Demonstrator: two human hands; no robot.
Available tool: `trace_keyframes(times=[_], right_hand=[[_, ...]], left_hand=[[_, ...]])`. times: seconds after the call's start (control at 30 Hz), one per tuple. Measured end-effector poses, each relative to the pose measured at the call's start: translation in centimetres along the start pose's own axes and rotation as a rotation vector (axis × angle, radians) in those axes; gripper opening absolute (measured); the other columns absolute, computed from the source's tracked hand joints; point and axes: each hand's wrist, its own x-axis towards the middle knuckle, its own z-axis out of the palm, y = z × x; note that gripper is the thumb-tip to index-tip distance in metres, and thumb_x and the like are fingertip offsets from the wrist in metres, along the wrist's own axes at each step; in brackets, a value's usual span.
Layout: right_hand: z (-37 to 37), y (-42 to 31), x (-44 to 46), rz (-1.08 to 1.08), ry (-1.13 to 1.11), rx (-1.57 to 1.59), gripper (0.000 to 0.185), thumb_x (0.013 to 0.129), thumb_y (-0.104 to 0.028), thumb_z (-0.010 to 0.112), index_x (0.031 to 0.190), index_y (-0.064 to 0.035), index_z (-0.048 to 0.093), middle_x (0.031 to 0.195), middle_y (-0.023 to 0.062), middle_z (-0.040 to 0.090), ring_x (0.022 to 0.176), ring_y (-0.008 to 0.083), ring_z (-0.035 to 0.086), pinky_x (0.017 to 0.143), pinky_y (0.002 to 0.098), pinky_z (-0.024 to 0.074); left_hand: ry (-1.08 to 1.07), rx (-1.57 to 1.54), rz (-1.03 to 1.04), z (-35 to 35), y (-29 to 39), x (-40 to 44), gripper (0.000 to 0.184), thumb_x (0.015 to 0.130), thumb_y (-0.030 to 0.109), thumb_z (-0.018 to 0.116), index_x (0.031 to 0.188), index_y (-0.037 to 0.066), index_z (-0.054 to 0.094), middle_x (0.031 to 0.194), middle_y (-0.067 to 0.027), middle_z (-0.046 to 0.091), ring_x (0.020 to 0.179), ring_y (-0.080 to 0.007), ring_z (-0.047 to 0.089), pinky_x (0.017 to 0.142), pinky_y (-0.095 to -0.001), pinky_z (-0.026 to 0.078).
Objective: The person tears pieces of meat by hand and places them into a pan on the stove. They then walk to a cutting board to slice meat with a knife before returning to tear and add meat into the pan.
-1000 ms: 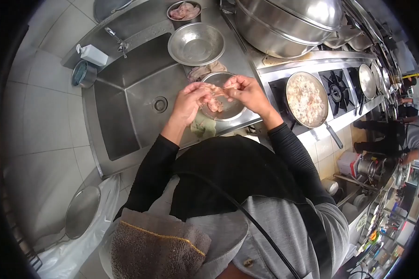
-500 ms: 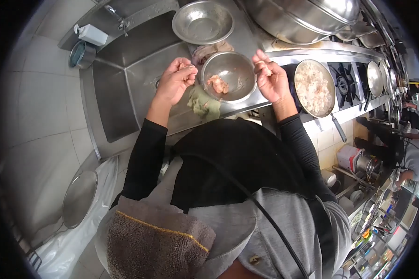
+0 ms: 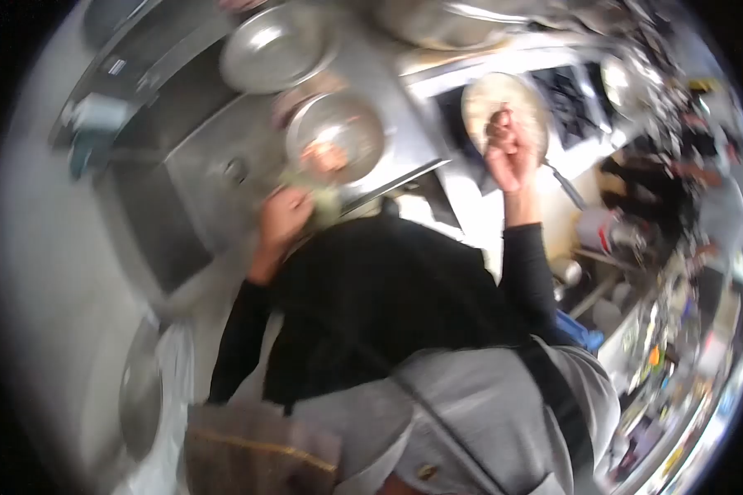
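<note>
Motion blurs the view. My right hand (image 3: 512,157) is over the near side of a frying pan (image 3: 480,95) of pale, chunky food, fingers curled together; whatever they hold is too blurred to name. At the sink's edge my left hand (image 3: 286,216) is closed, next to a green cloth (image 3: 326,205); its contents, if any, are hidden. Between the hands, nearer the left, a metal bowl (image 3: 362,132) holds a small lump of pinkish, meat-like food (image 3: 325,155). Behind that bowl lies a crumpled brownish cloth (image 3: 305,92).
A larger metal bowl (image 3: 272,49) stands behind the brownish cloth. To the left is a steel sink (image 3: 153,214). The pan's handle (image 3: 565,186) sticks out from the stove toward my side. A big steel pot (image 3: 437,21) sits at the back.
My right hand has moved right, from beside the bowl to over the pan. My left hand has dropped toward the green cloth. The whole view has turned toward the stove.
</note>
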Motion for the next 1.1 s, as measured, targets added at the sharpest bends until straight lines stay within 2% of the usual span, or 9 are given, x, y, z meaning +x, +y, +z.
trace_keyframes(times=[0.17, 0.27, 0.43, 0.63, 0.73, 0.83, 0.9, 1.03, 1.1], right_hand=[[0.3, -11.4, -2.4, -0.421, 0.277, -0.351, 0.049, 0.093, -0.053, 0.055, 0.065, -0.015, 0.043, 0.056, -0.0028, 0.041, 0.046, 0.0071, 0.03, 0.042, 0.0228, 0.023], [-0.7, -14.8, -2.3, -0.436, 0.619, -0.766, 0.047, 0.093, -0.045, 0.061, 0.064, -0.0163, 0.038, 0.057, -0.0045, 0.038, 0.047, 0.0072, 0.027, 0.046, 0.0251, 0.0223], [-9.4, -15.2, 1.3, -0.022, 0.474, -1.405, 0.023, 0.084, -0.013, 0.062, 0.1, 0.0037, 0.065, 0.081, 0.007, 0.065, 0.066, 0.0155, 0.061, 0.063, 0.0265, 0.052], [-15.2, -15.9, 7.2, -0.132, 0.556, -2.34, 0.024, 0.08, -0.025, 0.069, 0.084, -0.001, 0.071, 0.067, 0.0092, 0.067, 0.062, 0.0214, 0.066, 0.062, 0.032, 0.0525], [-16.6, -16.9, 8.6, 0.058, 0.642, -2.557, 0.033, 0.083, -0.033, 0.068, 0.1, -0.005, 0.071, 0.1, 0.0149, 0.069, 0.09, 0.0272, 0.068, 0.074, 0.0375, 0.0532], [-15.2, -16.5, 11.5, -0.446, 0.419, -2.607, 0.032, 0.083, -0.028, 0.069, 0.102, -0.0015, 0.07, 0.092, 0.0134, 0.07, 0.082, 0.0239, 0.07, 0.072, 0.0363, 0.0545], [-2.3, -9.3, 10.4, -0.271, 0.454, -1.939, 0.018, 0.087, -0.014, 0.065, 0.101, -0.0026, 0.069, 0.091, 0.0112, 0.07, 0.081, 0.0196, 0.069, 0.072, 0.0317, 0.0545], [8.3, 4.6, 9.1, -0.006, -0.503, -1.72, 0.022, 0.081, 0.009, 0.055, 0.099, 0.003, 0.066, 0.084, 0.0089, 0.066, 0.077, 0.0137, 0.064, 0.071, 0.0276, 0.0525], [6.1, 12.6, 11.0, 0.11, -0.848, -1.965, 0.026, 0.08, -0.005, 0.064, 0.105, -0.0024, 0.068, 0.091, 0.014, 0.069, 0.083, 0.0259, 0.068, 0.076, 0.0348, 0.0529]], left_hand=[[-0.007, -0.242, -0.131, -1.8, -1.8, -0.3, 0.004, 0.08, 0.001, 0.06, 0.077, 0.002, 0.059, 0.074, -0.0044, 0.058, 0.062, -0.0119, 0.051, 0.057, -0.0267, 0.041], [0.08, -0.854, -0.246, -4.0, 1.4, -0.4, 0.01, 0.08, -0.003, 0.056, 0.085, 0.006, 0.056, 0.074, -0.0019, 0.053, 0.061, -0.0086, 0.044, 0.054, -0.0226, 0.034], [0.222, -1.173, -0.311, -7.1, 2.1, 1.2, 0.008, 0.088, 0.002, 0.057, 0.09, 0.007, 0.051, 0.072, 0.0002, 0.046, 0.063, -0.0077, 0.043, 0.056, -0.0215, 0.033], [0.18, -1.004, -0.361, -7.2, 2.2, 2.8, 0.021, 0.099, 0.021, 0.057, 0.082, 0.014, 0.048, 0.064, 0.0048, 0.042, 0.052, -0.0024, 0.038, 0.044, -0.0194, 0.029], [0.309, -1.059, -0.509, -6.6, 3.5, 2.9, 0.03, 0.098, 0.033, 0.058, 0.074, 0.019, 0.046, 0.058, 0.007, 0.038, 0.045, -0.0023, 0.032, 0.039, -0.0208, 0.025], [0.392, -1.118, -0.571, -7.0, 2.7, 2.2, 0.037, 0.097, 0.041, 0.058, 0.069, 0.021, 0.044, 0.058, 0.0082, 0.037, 0.043, -0.0029, 0.032, 0.039, -0.0211, 0.023], [0.299, -1.055, -0.478, -7.1, 1.0, 1.8, 0.032, 0.096, 0.039, 0.06, 0.073, 0.018, 0.05, 0.059, 0.0091, 0.037, 0.046, -0.0018, 0.034, 0.04, -0.0208, 0.023], [0.158, -0.679, -0.439, -5.7, 3.4, 3.6, 0.022, 0.09, 0.025, 0.068, 0.087, 0.006, 0.059, 0.068, 0.0044, 0.051, 0.057, -0.0048, 0.048, 0.049, -0.0218, 0.038], [0.058, -0.748, -0.463, -4.0, 3.2, 5.2, 0.02, 0.088, 0.021, 0.069, 0.088, 0.005, 0.059, 0.074, 0.0017, 0.056, 0.06, -0.0072, 0.052, 0.052, -0.0226, 0.042]])
